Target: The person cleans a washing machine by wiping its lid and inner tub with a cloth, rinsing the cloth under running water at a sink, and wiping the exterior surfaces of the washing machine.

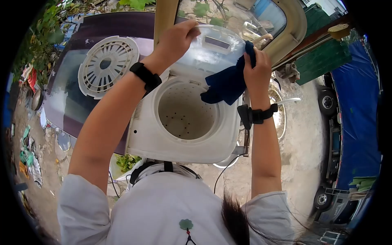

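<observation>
My left hand (175, 41) is at the upper left edge of a raised, translucent plastic lid (194, 57), its fingers closed over that edge. My right hand (258, 67) grips a dark blue cloth (228, 85) near the lid's right side. The cloth hangs down in front of the lid, its lower end over the back rim of a round tub. Below both hands, the open tub (183, 108) has small holes in its wall and floor. It is set in a white washing machine (151, 145).
A white slotted round cover (116, 51) lies on the purple-and-glass panel (65, 110) at left. Behind the lid stands a beige-framed pane (300, 28). A truck with a blue tarp (361, 114) is at right. Leafy greens (127, 162) sit below the machine.
</observation>
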The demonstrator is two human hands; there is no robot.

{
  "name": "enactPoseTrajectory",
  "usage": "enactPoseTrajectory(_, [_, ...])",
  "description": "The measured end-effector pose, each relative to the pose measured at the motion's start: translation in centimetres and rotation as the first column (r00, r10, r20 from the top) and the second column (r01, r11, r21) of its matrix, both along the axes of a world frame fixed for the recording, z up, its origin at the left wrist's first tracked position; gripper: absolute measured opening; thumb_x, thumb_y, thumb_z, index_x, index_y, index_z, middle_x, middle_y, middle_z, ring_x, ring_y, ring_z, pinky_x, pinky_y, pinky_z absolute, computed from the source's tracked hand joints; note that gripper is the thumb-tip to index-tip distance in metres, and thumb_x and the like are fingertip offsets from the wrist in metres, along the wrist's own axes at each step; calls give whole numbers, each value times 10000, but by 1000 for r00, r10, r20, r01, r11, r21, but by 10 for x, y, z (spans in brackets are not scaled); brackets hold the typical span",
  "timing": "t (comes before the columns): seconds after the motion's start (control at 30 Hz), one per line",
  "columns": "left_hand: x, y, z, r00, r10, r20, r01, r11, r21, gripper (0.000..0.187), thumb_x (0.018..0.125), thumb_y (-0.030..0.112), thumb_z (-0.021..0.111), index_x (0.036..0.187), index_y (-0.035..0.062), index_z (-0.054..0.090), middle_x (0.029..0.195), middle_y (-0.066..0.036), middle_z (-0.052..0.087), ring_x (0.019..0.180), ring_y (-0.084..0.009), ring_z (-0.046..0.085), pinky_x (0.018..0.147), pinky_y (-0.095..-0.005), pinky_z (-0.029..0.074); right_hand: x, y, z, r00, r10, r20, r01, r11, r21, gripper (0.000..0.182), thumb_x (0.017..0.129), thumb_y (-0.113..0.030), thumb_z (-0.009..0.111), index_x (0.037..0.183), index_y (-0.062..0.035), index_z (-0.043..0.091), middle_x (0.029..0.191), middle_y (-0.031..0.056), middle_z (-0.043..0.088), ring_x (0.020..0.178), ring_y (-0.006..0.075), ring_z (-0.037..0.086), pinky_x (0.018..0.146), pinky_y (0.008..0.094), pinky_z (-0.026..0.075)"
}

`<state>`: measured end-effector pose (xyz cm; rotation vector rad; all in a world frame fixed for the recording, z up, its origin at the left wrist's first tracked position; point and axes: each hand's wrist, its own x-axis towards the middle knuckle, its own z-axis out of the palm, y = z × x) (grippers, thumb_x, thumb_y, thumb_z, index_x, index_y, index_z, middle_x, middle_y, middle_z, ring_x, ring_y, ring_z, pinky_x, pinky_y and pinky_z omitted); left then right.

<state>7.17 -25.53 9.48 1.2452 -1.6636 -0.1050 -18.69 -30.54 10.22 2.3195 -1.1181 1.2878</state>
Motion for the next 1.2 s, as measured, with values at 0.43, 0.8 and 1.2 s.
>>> enactPoseTrajectory(0.43, [4, 3, -2, 998, -44, 36, 44, 999, 2, 128, 982, 65, 541, 1075, -15, 505, 933, -121, 662, 900, -190, 646, 830, -288, 495, -1, -11, -4, 999, 49, 1, -49, 999, -10, 248, 834, -230, 723, 960, -25, 662, 957, 109, 644, 926, 316, 567, 844, 400, 474])
enactPoseTrajectory(0.8, [6, 2, -3, 996, -86, 4, 87, 996, -1, 156, 989, 116, 557, 1080, -5, 518, 873, -111, 650, 846, -196, 645, 778, -295, 494, 10, -14, 12, 985, 170, -26, -172, 984, -48, 263, 848, -255, 720, 938, -14, 669, 943, 114, 662, 929, 324, 582, 835, 403, 479])
enactPoseTrajectory(1.2, [2, 1, 1, 993, -100, -57, 99, 995, -27, 75, 935, 72, 566, 956, 0, 573, 829, -188, 631, 778, -316, 632, 697, -385, 483, 35, -18, 34, 948, 240, -211, -293, 915, -277, 224, 855, -234, 713, 947, -33, 679, 946, 99, 629, 886, 311, 588, 815, 400, 475])
